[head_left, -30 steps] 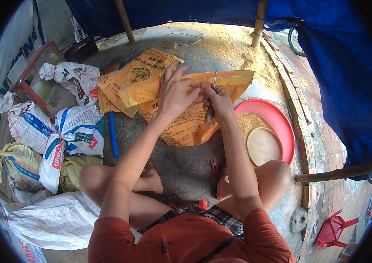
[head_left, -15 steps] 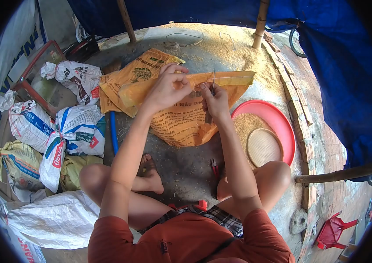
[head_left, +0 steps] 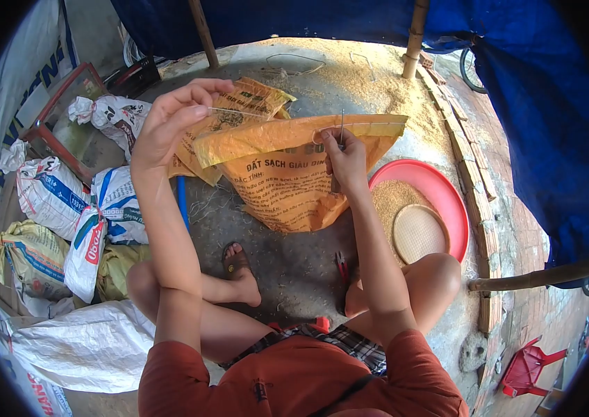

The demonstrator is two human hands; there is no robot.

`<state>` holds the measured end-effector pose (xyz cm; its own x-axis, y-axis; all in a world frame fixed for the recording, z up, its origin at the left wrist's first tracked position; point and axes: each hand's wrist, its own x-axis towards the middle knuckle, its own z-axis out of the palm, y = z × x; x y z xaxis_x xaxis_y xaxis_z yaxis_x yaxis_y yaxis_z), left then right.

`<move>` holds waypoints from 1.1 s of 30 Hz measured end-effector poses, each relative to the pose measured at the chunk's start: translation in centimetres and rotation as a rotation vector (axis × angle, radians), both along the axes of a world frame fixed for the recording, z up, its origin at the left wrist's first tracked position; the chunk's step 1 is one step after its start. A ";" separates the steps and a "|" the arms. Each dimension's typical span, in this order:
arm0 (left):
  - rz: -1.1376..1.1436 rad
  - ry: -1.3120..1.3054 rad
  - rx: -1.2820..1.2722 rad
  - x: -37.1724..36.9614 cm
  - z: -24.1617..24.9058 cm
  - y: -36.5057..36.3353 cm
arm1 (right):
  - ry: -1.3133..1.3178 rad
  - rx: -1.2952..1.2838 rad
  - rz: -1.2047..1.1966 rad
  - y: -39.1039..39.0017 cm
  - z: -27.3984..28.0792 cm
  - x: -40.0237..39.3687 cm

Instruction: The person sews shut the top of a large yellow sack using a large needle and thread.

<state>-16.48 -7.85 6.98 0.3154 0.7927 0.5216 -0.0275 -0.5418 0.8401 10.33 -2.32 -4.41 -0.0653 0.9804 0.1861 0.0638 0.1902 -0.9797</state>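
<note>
My left hand [head_left: 169, 121] is raised at the upper left, thumb and finger pinched on a thin white thread [head_left: 242, 112]. The thread stretches rightward toward the top hem of an orange printed sack [head_left: 280, 177]. My right hand [head_left: 345, 158] is closed at that hem, gripping what looks like a small knife. Its thin blade [head_left: 342, 119] points up past the hem, and its brown handle shows below the fist. Whether my right fingers also pinch the sack is hidden. Behind lies another orange sack [head_left: 256, 94].
Tied white sacks [head_left: 48, 194] are piled at left, by a red-framed panel [head_left: 51, 125]. A pink-red tray [head_left: 453, 201] with grain and a woven sieve [head_left: 419, 235] sits at right. Red-handled pliers [head_left: 341, 265] lie near my foot. Bricks [head_left: 475, 174] edge the floor; grain [head_left: 378, 80] lies beyond.
My left hand has moved left and slightly up from the sack's hem, drawing the thread out. My right hand has stayed nearly in place at the hem with the knife.
</note>
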 end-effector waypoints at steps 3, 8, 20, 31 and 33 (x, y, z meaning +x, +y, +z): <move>0.046 0.089 0.021 -1.2 0.0 -0.6 | -0.057 0.153 -0.148 0.4 -0.5 0.0; -0.067 0.045 0.032 -1.8 -0.3 -0.9 | -0.154 0.324 -0.243 -1.0 1.6 -0.1; -0.149 0.109 -0.026 1.4 1.2 3.3 | -0.368 0.433 0.101 -3.2 2.7 -1.4; -0.271 0.567 -0.587 9.6 -4.0 10.8 | -0.418 0.465 0.141 -3.5 1.5 -2.9; -0.268 0.558 -0.564 9.4 -5.2 11.8 | -0.424 0.462 0.159 -3.3 1.3 -2.9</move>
